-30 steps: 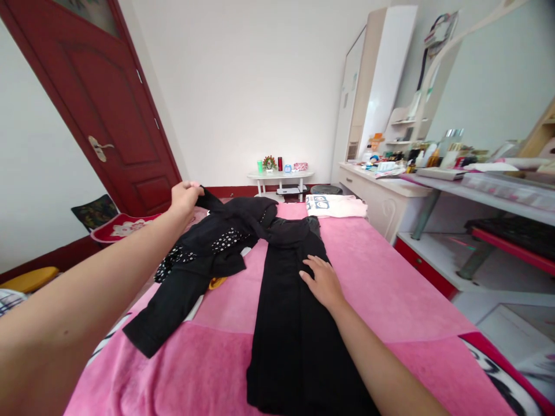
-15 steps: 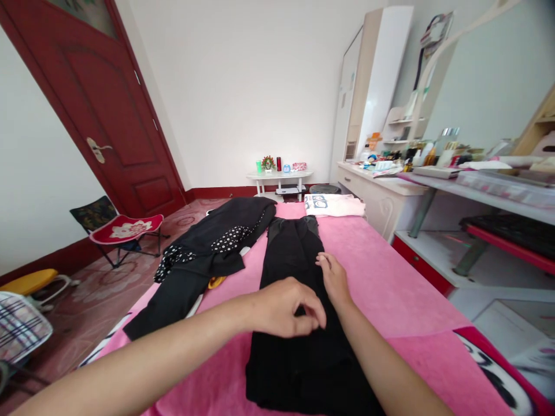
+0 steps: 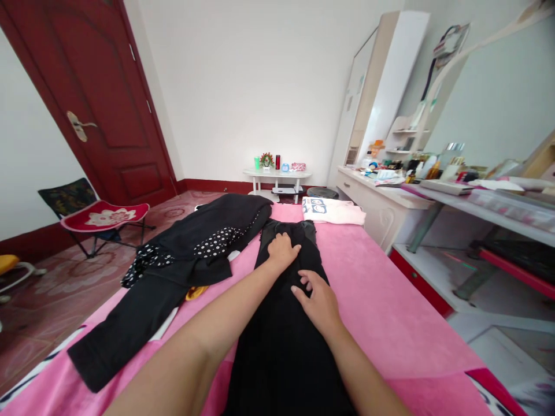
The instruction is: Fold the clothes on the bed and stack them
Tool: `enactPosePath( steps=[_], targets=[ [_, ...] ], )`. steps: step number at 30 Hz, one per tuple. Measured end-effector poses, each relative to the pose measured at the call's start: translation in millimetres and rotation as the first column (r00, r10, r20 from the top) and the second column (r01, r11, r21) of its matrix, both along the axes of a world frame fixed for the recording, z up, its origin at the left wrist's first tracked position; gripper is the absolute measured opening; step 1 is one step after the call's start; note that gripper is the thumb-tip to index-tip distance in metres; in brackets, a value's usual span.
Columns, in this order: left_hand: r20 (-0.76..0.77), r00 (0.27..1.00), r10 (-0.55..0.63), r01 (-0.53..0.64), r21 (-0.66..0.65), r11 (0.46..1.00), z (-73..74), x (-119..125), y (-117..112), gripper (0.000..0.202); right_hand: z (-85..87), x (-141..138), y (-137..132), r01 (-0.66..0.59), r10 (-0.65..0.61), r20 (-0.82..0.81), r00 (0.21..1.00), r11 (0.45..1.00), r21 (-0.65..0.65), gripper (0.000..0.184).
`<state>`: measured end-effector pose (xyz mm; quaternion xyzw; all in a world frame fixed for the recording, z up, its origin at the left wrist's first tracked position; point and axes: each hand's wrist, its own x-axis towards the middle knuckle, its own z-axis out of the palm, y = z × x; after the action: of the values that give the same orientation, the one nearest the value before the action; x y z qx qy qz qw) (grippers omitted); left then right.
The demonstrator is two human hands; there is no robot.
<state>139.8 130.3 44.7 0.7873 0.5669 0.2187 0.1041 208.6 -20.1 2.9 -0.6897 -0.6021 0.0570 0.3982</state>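
Observation:
A long black garment [image 3: 290, 346], looking like folded trousers, lies lengthwise on the pink bedspread [image 3: 368, 306], its dark grey end farthest from me. My left hand [image 3: 284, 252] rests on its far part with the fingers forward and the thumb spread. Nearer to me, on the garment's right side, is my right hand [image 3: 318, 300], its fingers loosely bent and apart from the thumb, with nothing seen in them. Whether the right fingertips touch the cloth I cannot tell. To the left lies a pile of black clothes [image 3: 208, 237] with white-dotted parts.
Folded pale pink cloth [image 3: 342, 212] lies at the bed's far right corner. Beyond the bed stands a small white table [image 3: 277, 173]. On the right is a cluttered dressing table [image 3: 399, 188]; on the left are a red folding chair [image 3: 104, 216] and a door [image 3: 104, 98].
My left hand has moved from the middle of the black garment to its far part and now rests on it. My right hand has shifted from the garment's right edge inward and slightly nearer.

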Motion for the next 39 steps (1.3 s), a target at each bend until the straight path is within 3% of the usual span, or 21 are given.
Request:
enactPosePath(
  steps=[3, 6, 8, 13, 18, 22, 26, 30, 35, 39],
  targets=[
    [0.004, 0.998, 0.060, -0.060, 0.004, 0.998, 0.7, 14, 23, 0.051, -1.0, 0, 1, -0.007, 0.007, 0.009, 1.000, 0.999, -0.049, 0.038],
    [0.037, 0.998, 0.052, -0.051, -0.017, 0.999, 0.1, 24, 44, 0.028, 0.8, 2, 1, -0.056, 0.057, 0.015, 0.998, 0.997, -0.050, 0.031],
    [0.080, 0.997, -0.012, 0.012, 0.007, 1.000, -1.8, 31, 54, 0.019, 2.6, 3, 0, -0.073, 0.072, -0.014, 0.997, 0.997, -0.029, 0.027],
    [0.158, 0.946, -0.284, 0.268, 0.116, 0.956, -16.1, 41, 66, 0.031, 0.1, 6, 3, 0.010, 0.000, -0.155, 0.988, 0.998, 0.068, 0.022],
    [0.109, 0.894, -0.434, 0.432, 0.046, 0.901, -31.6, 39, 72, 0.032, -7.8, 8, 9, 0.057, -0.054, -0.136, 0.989, 0.998, 0.015, 0.024],
    [0.067, 0.848, -0.526, 0.527, -0.002, 0.850, -35.5, 28, 58, 0.045, -9.1, 10, 9, 0.024, -0.018, -0.173, 0.985, 0.999, 0.031, 0.029],
    [-0.050, 0.803, -0.594, 0.594, -0.019, 0.804, -40.0, -1, 17, 0.055, -9.4, 11, 10, -0.010, 0.011, -0.162, 0.987, 1.000, 0.013, 0.028],
    [-0.096, 0.738, -0.668, 0.664, -0.071, 0.744, -37.8, -47, -31, 0.050, -7.5, 9, 6, -0.079, 0.070, -0.138, 0.988, 0.995, -0.065, 0.022],
    [-0.011, 0.610, -0.792, 0.783, -0.149, 0.604, -16.0, -122, -78, 0.049, 3.3, 24, -26, -0.289, 0.256, -0.191, 0.947, 0.942, -0.168, 0.029],
    [0.056, 0.518, -0.854, 0.841, -0.215, 0.496, 4.9, -182, -97, 0.064, 9.0, 62, -72, -0.302, 0.325, 0.105, 0.940, 0.935, -0.186, 0.037]
  ],
)
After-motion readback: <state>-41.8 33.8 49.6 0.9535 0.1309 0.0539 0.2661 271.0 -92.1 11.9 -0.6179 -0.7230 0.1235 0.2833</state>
